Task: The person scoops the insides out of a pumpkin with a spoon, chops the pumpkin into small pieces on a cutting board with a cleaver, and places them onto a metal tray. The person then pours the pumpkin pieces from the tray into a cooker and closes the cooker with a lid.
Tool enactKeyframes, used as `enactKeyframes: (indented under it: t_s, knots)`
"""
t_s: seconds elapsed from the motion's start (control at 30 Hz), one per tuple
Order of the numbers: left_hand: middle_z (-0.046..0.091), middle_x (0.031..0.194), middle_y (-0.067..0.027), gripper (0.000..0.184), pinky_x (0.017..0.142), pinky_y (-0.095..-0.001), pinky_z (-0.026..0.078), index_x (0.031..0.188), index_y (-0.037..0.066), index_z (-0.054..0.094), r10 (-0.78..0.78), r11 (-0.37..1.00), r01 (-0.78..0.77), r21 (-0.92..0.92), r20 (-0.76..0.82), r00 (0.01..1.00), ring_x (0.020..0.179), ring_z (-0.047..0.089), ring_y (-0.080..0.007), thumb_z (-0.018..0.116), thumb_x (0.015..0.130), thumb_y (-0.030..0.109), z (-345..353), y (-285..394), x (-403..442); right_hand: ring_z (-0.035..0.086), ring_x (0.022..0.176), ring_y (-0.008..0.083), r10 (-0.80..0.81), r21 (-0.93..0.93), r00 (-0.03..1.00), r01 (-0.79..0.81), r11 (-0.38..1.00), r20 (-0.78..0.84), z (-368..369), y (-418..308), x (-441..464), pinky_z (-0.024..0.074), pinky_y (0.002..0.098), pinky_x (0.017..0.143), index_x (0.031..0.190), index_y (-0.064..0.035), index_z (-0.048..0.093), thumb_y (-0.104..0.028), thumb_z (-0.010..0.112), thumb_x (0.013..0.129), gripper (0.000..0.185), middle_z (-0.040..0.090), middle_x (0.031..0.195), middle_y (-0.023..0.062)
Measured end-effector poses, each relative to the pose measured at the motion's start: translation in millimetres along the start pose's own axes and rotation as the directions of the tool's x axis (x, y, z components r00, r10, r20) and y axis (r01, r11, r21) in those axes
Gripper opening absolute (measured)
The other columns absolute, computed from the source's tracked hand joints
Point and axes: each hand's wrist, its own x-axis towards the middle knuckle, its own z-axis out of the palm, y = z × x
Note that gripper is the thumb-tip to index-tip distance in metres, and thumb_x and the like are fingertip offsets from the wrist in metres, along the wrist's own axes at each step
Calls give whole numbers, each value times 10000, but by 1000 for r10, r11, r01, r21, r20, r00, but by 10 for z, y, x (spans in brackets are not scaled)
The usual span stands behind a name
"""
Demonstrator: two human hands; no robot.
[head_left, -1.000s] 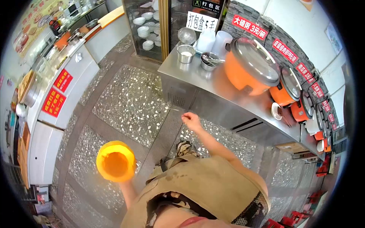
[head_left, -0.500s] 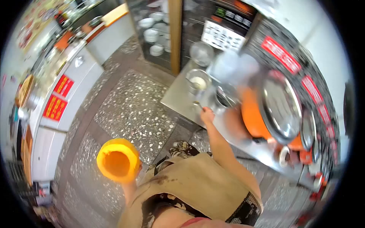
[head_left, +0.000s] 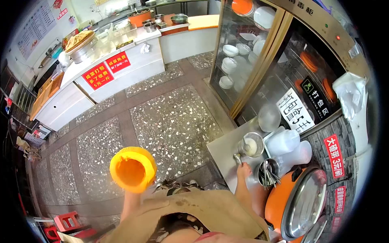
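Note:
A hollowed-out pumpkin (head_left: 118,168) with its top cut off is held up over the floor, its opening showing orange flesh. My left hand (head_left: 131,196) supports it from below; the pumpkin hides most of the fingers. Above the steel counter's near edge, my right hand (head_left: 244,171) is closed around the handle of a metal spoon (head_left: 238,156). Close to the spoon stands a clear container (head_left: 253,144) with something pale inside. A metal pot of utensils (head_left: 268,173) is just right of my right hand.
On the steel counter (head_left: 222,146) stand clear plastic tubs (head_left: 283,142) and a large orange cooker (head_left: 283,194) with a glass lid. Behind is a glass-door cabinet (head_left: 239,52) of dishes. Across the speckled floor is a white counter (head_left: 133,60); a red stool (head_left: 67,221) sits lower left.
My view has turned, so the counter and cabinet sit further right and lower in it. Both hands keep their hold on the pumpkin and the spoon.

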Motion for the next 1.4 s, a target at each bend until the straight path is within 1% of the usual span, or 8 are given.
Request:
enactKeyframes:
  t_s: [0.27,0.4,0.57,0.67,0.73,0.97,1.07,1.4]
  knots:
    - [474,1230,-256,648,662,-420,496,1301,150,439,-187,982,189,-8,96,978,930,562,-438,430,830,595,-155,152,299,468,1111,300,71,133,971,-41,990,-229,-154,-316,-95,341,462,925,1060,-154,595,-315,664,701,400,565,1091,79]
    - [564,992,-209,546,520,-394,499,1205,66,467,-138,967,134,218,5,990,694,594,-311,466,873,500,254,128,669,526,1019,287,33,276,954,53,960,-298,-344,-370,-515,401,414,884,995,-112,626,-280,687,702,344,599,1030,94]
    - [544,1223,-101,527,903,-457,461,1252,128,478,-220,836,137,531,97,971,1077,550,-272,575,832,432,-93,176,1274,588,828,244,221,598,917,23,801,-331,-456,-152,-1534,471,348,773,871,-47,649,-154,678,719,189,633,866,105]
    - [532,1242,-116,549,881,-498,467,1244,118,491,-689,721,692,-22,72,721,1080,544,-310,505,848,497,433,28,1380,579,673,174,485,694,862,-259,672,-148,-346,202,-2113,485,315,655,832,-23,656,-157,693,720,179,640,752,96]
    - [517,1242,-163,620,824,-567,471,1246,112,487,-773,557,705,-438,36,634,1047,539,-392,508,814,557,321,-98,1335,575,671,149,548,720,822,-286,632,-156,-279,387,-2425,481,301,641,830,-6,655,-167,684,739,188,643,741,88]
    - [449,1299,-217,588,815,-527,463,1328,149,418,-901,245,963,108,392,186,1048,534,-407,498,854,489,309,-674,1063,595,723,133,798,765,600,-488,421,-56,-692,622,-3243,484,286,697,901,-29,666,-202,662,769,218,665,785,69]
    - [452,1294,-205,562,798,-481,477,1325,137,417,-918,295,932,213,333,214,1007,551,-411,492,865,452,-250,-1293,1187,591,736,119,738,868,671,-327,375,-66,-686,820,-3384,487,283,691,931,-46,658,-241,653,796,237,662,798,57]
    - [400,1308,-236,551,861,-521,455,1312,95,419,-917,-245,792,559,133,-377,1005,545,-441,454,890,448,580,-3390,-674,573,775,96,696,975,718,-153,162,-3,-1806,1896,-4982,472,262,704,982,-32,635,-205,599,862,214,641,845,26]
